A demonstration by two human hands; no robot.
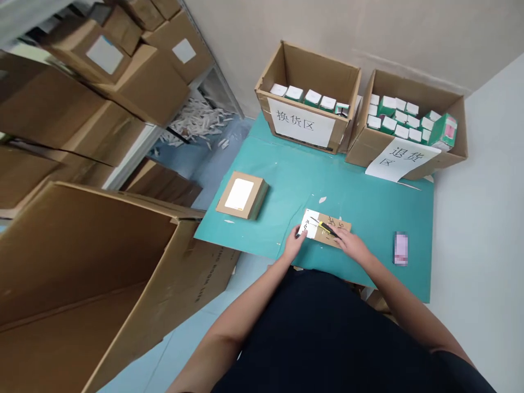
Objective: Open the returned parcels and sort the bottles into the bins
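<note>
While closed around a yellow-and-black box cutter [324, 226]: right hand [350, 244], blade end angled toward a white label [309, 224]. Left hand [293, 243] open, fingertips on the label's near edge. Beneath both, a flat cardboard parcel [332, 231], dark handwriting on it, too small to read, lying on a teal mat [368, 215]. Farther left on the mat, a smaller cardboard parcel [242, 195] with a blank white label. Beyond, two open cartons: one [313, 68] signed 换货区 ("exchange area"), the other [413, 95] signed 退货区 ("returns area"), both holding white-topped green boxes [313, 98]. Right of the hands, a pixelated phone [400, 248], contents unreadable.
</note>
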